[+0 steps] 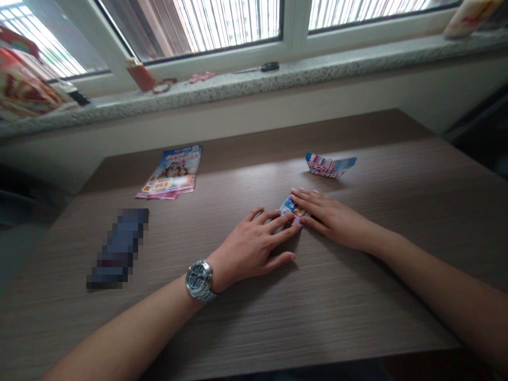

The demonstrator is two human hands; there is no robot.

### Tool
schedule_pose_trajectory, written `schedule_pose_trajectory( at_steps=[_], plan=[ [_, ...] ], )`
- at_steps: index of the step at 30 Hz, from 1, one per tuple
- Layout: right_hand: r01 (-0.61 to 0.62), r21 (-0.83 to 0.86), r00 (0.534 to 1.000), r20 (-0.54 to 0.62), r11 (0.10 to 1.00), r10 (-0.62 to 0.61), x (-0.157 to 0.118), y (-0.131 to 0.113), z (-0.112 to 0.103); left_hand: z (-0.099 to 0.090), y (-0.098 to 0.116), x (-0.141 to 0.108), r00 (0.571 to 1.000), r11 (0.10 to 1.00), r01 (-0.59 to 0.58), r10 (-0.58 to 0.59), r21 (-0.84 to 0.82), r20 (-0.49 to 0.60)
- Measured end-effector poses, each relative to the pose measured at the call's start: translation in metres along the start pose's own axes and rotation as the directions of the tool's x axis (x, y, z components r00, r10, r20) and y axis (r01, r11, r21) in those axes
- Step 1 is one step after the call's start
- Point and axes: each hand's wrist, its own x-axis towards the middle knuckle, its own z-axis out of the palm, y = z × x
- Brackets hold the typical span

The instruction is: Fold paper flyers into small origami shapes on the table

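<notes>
A small piece of folded printed paper (286, 209), blue and pink with a QR code, lies flat on the wooden table. My left hand (257, 243), with a metal watch (199, 279) at its wrist, rests its outstretched fingertips on the paper's left and near side. From the right, my right hand (331, 217) lies flat with its fingers over the paper's right part, hiding it. Just beyond my right hand stands a folded paper boat (330, 166) in blue, white and red print, touching neither hand.
A stack of printed flyers (172, 172) lies at the table's back left. Nearer, a blurred-out dark object (119, 248) rests on the table (238, 328). The granite windowsill (234, 87) behind holds a red lighter-like item (141, 75), a dark small object (270, 66) and a colourful bag (26, 82).
</notes>
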Motion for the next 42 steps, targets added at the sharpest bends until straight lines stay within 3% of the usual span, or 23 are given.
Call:
schedule_pose_trajectory(
  at_steps=[18, 42],
  plan=[
    [0.044, 0.106, 0.998, -0.05, 0.993, -0.039, -0.006, 0.026, -0.01, 0.002, -0.001, 0.0, 1.0, 1.0, -0.002, 0.002, -0.002, -0.016],
    [0.002, 0.156, 0.997, -0.072, 0.988, 0.009, -0.004, 0.022, -0.009, 0.003, -0.002, 0.0, 1.0, 1.0, 0.006, -0.006, -0.001, -0.015]
  ],
)
